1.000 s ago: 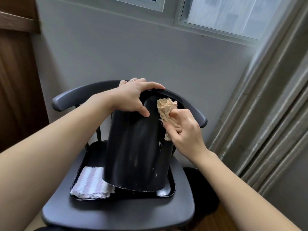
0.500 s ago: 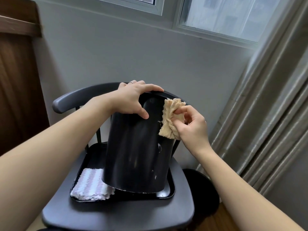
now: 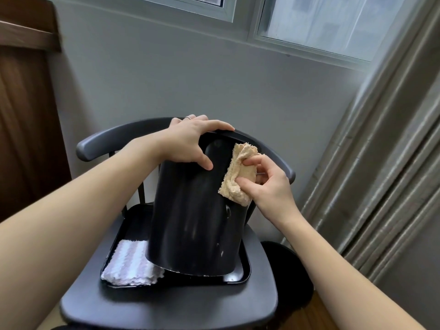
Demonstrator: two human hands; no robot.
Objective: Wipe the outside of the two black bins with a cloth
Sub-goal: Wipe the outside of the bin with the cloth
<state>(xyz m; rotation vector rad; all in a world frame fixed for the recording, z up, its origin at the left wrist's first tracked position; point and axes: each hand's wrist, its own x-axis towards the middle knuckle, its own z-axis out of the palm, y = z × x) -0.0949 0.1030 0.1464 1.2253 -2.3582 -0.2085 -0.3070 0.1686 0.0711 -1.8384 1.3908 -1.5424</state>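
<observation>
A black bin (image 3: 192,222) stands tilted on a black tray (image 3: 242,273), its lower edge resting in the tray and its top leaning away toward the chair back. Its glossy side faces the camera and shows a few small pale marks low on the right. The left hand (image 3: 188,141) holds the bin at its upper end, fingers curled over the top edge and the thumb pressed against the near wall. The right hand (image 3: 264,179) pinches a crumpled beige cloth (image 3: 238,175) between thumb and fingers and holds it against the upper right side of the bin, just beside the left thumb but not touching it.

In the tray, to the left of the bin and partly tucked under its raised edge, lies a folded white cloth (image 3: 129,265) with faint stripes. The tray sits on the seat of a dark chair (image 3: 166,306) with a curved backrest behind the bin. On the floor to the right of the chair, a second dark round thing (image 3: 292,279) shows partly; it may be the other bin, though I cannot tell. Behind are a grey wall (image 3: 190,79), a window (image 3: 333,22) above, a curtain (image 3: 381,175) on the right and a brown wooden door (image 3: 26,115) on the left.
</observation>
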